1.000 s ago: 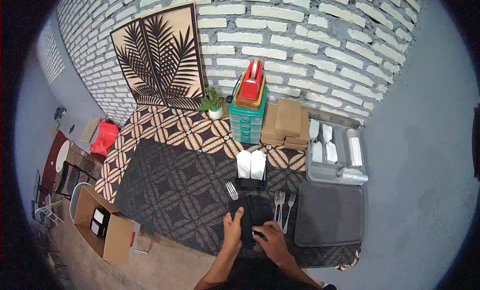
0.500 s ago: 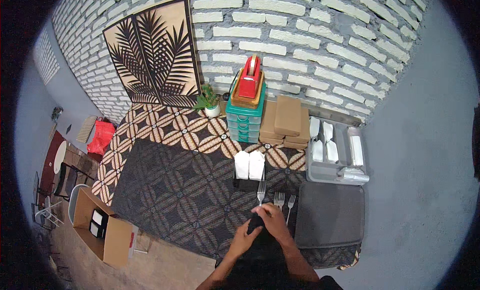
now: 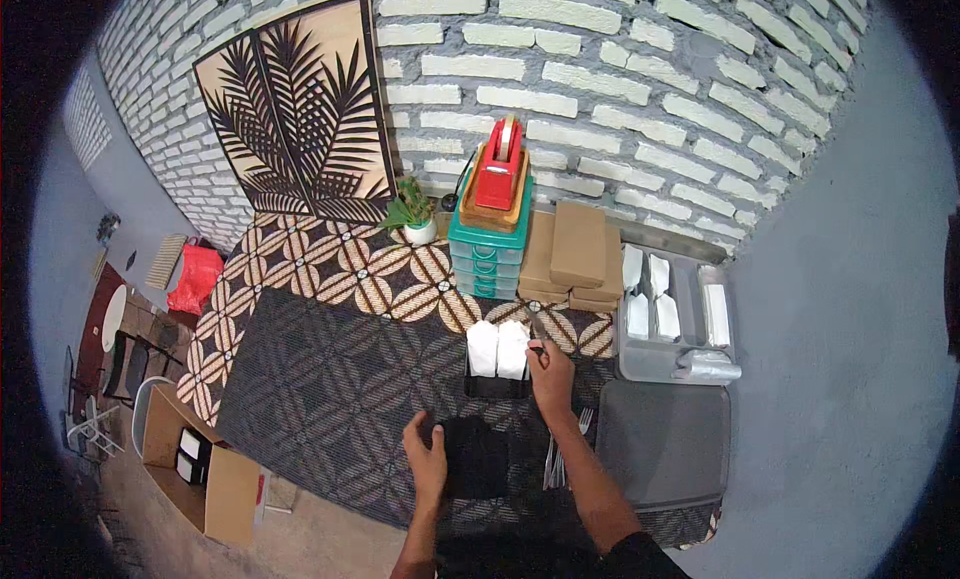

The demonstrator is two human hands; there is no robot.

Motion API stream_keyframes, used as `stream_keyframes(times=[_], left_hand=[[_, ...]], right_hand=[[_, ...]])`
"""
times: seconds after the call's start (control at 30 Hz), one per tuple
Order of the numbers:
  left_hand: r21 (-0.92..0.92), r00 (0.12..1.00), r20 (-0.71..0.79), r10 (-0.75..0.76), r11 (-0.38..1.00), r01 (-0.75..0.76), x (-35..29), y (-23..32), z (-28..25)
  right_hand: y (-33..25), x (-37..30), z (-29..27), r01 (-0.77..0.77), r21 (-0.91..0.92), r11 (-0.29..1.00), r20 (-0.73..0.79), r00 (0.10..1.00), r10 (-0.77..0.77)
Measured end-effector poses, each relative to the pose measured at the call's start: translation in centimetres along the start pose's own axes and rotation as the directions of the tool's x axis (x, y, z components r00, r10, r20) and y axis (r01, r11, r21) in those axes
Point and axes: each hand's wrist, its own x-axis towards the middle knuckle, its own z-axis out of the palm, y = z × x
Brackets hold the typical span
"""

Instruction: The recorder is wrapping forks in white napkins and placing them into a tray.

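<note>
My right hand (image 3: 552,374) grips a fork (image 3: 537,327) by its handle, with the head pointing to the far side. It is at the right edge of a small black tray (image 3: 490,389) that holds two white paper pouches (image 3: 482,349). Nearer to me, my left hand (image 3: 427,461) is open, fingers apart, beside a black cloth (image 3: 475,464) lying on the dark mat. Several forks (image 3: 586,417) lie right of the cloth, partly hidden by my right forearm.
On the right are a flat grey tray (image 3: 664,444) and a grey divided tray (image 3: 648,362) with white pouches. Brown boxes (image 3: 578,247) and green drawers (image 3: 487,249) topped by a red tape dispenser (image 3: 498,174) stand at the back. An open carton (image 3: 232,494) is at the left.
My right hand has carried the fork away from me to the black tray. My left hand has let go of the black cloth, which now lies on the mat, and has moved left.
</note>
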Motion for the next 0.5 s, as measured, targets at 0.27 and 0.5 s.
stream_keyframes(times=[0.27,0.5], left_hand=[[-0.017,0.994,-0.033,0.101,0.995,-0.102,0.4,3.2,-0.1],[0.302,0.907,-0.116,0.405,0.884,-0.356,-0.6,6.4,1.1]], right_hand=[[-0.3,0.8,1.7,0.039,-0.129,0.991,-0.004,0.999,-0.039],[-0.7,0.9,1.3,0.069,-0.145,0.987,-0.042,0.996,-0.076]])
